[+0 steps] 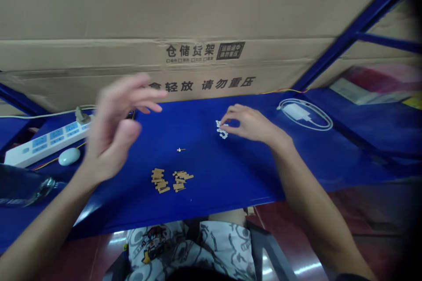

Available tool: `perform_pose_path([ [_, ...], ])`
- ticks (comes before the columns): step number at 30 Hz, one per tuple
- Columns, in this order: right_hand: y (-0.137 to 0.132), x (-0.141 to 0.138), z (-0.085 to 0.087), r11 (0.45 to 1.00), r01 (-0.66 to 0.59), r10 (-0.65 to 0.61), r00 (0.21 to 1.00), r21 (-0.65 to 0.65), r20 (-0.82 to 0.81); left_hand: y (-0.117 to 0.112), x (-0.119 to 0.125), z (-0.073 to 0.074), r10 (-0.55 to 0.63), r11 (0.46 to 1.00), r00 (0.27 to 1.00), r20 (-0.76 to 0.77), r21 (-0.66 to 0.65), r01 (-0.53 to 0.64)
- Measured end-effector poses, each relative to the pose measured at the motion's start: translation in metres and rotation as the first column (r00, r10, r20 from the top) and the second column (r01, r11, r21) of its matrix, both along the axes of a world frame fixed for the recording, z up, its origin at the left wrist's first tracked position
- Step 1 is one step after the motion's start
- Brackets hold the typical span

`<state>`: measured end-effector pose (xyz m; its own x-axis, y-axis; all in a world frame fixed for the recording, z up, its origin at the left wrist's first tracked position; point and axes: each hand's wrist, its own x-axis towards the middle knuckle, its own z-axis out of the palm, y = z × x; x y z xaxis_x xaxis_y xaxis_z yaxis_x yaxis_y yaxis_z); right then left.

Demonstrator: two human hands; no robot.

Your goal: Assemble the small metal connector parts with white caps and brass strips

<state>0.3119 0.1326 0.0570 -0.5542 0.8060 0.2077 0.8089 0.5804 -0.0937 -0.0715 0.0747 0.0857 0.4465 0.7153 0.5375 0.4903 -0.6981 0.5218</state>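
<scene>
My left hand [115, 127] is raised above the blue table top [211, 158], blurred, with its fingers spread and nothing in them. My right hand [250, 124] rests on the table, its fingertips at a small pile of white pieces [221, 129]. A single tiny white-and-tan piece [180, 149] lies alone between my hands. Nearer me are two loose heaps of small tan strips [158, 180] [180, 181], touched by neither hand.
A white power strip [46, 145] with a plug and a white computer mouse [69, 156] lie at left. A coiled white charger [298, 113] lies at right. A large cardboard box [198, 17] stands behind the table, between blue metal shelf bars [349, 37].
</scene>
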Motion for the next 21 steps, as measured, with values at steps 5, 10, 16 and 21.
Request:
perform_pose_path([
  [5,-0.009,-0.001,-0.005,0.997,0.036,-0.029,0.993,-0.064,0.115,0.049,0.013,-0.053,-0.025,0.979,0.993,-0.117,-0.205,0.001],
  [10,-0.008,-0.007,-0.016,0.998,0.065,-0.061,0.98,-0.014,0.189,0.042,-0.005,-0.058,-0.244,0.865,0.948,-0.205,-0.488,0.117],
  [16,-0.006,-0.013,-0.023,0.996,0.071,-0.063,0.989,-0.053,0.134,0.02,0.022,-0.046,-0.437,0.835,0.864,-0.248,-0.468,0.288],
  [21,-0.012,-0.036,-0.025,0.996,-0.037,0.041,0.998,-0.084,0.047,0.012,0.033,-0.053,-0.477,0.835,0.82,-0.315,-0.453,0.312],
])
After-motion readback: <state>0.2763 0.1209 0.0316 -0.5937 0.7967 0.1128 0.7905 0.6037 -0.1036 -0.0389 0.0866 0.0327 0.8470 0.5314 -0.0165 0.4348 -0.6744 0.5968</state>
